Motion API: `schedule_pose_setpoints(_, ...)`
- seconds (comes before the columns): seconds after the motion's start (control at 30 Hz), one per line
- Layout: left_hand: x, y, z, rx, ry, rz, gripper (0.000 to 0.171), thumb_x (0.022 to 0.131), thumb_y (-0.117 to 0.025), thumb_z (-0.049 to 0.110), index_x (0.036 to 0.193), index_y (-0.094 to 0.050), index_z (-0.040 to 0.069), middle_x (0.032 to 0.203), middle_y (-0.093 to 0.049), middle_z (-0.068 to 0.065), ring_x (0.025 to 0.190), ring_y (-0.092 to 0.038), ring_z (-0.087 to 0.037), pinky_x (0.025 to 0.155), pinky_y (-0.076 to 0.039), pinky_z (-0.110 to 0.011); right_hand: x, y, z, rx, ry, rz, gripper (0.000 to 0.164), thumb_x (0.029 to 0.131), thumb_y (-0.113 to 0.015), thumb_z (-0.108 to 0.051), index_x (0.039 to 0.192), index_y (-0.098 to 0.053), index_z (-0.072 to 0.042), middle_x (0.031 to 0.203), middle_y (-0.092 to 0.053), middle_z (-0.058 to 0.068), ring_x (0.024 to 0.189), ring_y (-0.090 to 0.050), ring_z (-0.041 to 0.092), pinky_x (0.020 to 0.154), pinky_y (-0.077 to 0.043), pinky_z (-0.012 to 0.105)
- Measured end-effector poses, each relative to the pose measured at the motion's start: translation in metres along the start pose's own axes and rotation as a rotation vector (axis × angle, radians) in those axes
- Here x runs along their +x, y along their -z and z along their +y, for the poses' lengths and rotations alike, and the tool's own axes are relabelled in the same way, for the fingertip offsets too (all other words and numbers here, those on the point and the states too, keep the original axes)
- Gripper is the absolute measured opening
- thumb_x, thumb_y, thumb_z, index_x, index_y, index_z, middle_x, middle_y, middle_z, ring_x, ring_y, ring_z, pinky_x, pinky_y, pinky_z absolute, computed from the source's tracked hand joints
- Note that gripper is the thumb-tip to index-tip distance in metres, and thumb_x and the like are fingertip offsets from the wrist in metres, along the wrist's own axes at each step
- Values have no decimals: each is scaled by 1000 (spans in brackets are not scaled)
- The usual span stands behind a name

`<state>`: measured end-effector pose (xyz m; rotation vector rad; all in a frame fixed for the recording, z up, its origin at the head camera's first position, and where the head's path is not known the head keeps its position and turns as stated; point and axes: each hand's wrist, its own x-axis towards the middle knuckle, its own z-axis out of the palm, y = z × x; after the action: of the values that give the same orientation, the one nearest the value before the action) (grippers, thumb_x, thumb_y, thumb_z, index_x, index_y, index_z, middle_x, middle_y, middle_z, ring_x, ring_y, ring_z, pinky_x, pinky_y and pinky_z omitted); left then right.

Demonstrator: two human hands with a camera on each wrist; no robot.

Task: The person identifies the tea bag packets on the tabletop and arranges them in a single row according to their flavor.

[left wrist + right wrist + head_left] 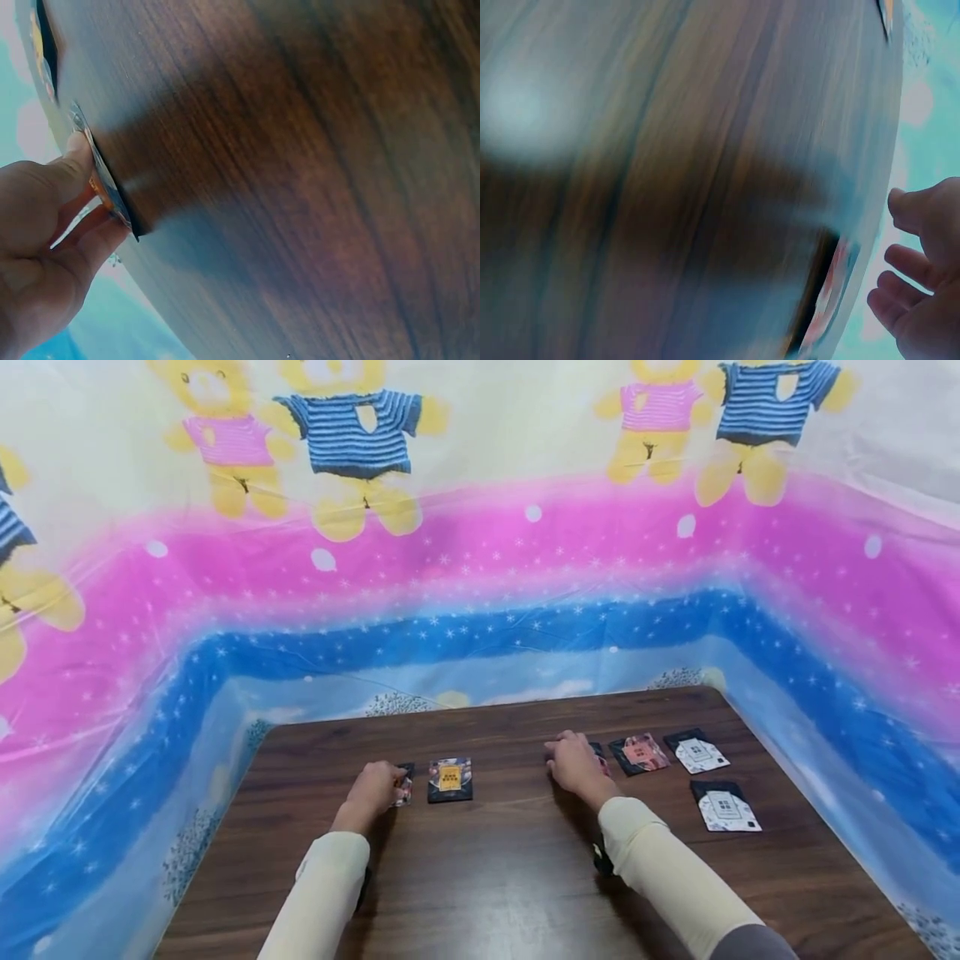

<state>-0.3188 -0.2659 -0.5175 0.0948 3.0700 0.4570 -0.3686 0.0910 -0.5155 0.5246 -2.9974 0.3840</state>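
My left hand (pixel 375 787) grips a small flat packet (pixel 405 787) by its edges on the left part of the table. In the left wrist view the thumb and fingers close on opposite edges of this dark-backed packet (pixel 109 180). Just right of it lies a packet with a yellow label (pixel 450 778). My right hand (pixel 576 764) is over the table with its fingers loosely bent; the right wrist view shows nothing between them. Beside this hand, partly hidden by it, lies a red and black packet (pixel 602 760).
Further right are a packet with a pink label (pixel 639 752) and two black and white packets, one (pixel 697 751) behind the other (pixel 724 807). The brown wooden table (pixel 495 877) ends at a printed cloth (pixel 480 627) hanging around its back and sides.
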Motion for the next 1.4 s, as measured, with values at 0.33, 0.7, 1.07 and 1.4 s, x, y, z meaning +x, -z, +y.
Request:
schedule_pose_setpoints(0.33, 1, 2, 2, 0, -5, -17, 41, 91, -74, 7, 131, -68, 2, 122, -70, -21, 104, -68, -29, 89, -59, -45, -15, 2, 38, -12, -46, -20, 36, 95, -69, -15, 129, -70, -4, 129, -65, 22, 120, -58, 41, 105, -49, 53)
schedule_pose_setpoints(0.7, 3, -1, 2, 14, 6, -17, 43, 91, -76, 8, 132, -67, 3, 123, -69, -23, 107, -68, -29, 88, -59, -45, -20, -8, 47, 51, -97, -25, 36, 96, -67, -14, 130, -70, -4, 128, -65, 21, 121, -58, 42, 107, -48, 53)
schedule_pose_setpoints(1.07, 0, 0, 1, 22, 7, -6, 39, 91, -76, 9, 128, -70, 2, 122, -70, -21, 106, -68, -30, 90, -59, -46, -17, -10, 39, 45, -106, -39, 36, 95, -67, -11, 130, -71, -7, 129, -64, 20, 121, -58, 41, 105, -49, 53)
schedule_pose_setpoints(1.4, -1, 1, 4, 34, -12, -1, 39, 91, -76, 8, 129, -69, 1, 122, -70, -22, 107, -69, -31, 91, -59, -47, -12, -17, 18, 42, -53, -37, 36, 94, -69, -13, 130, -71, -8, 127, -65, 19, 117, -59, 40, 104, -51, 49)
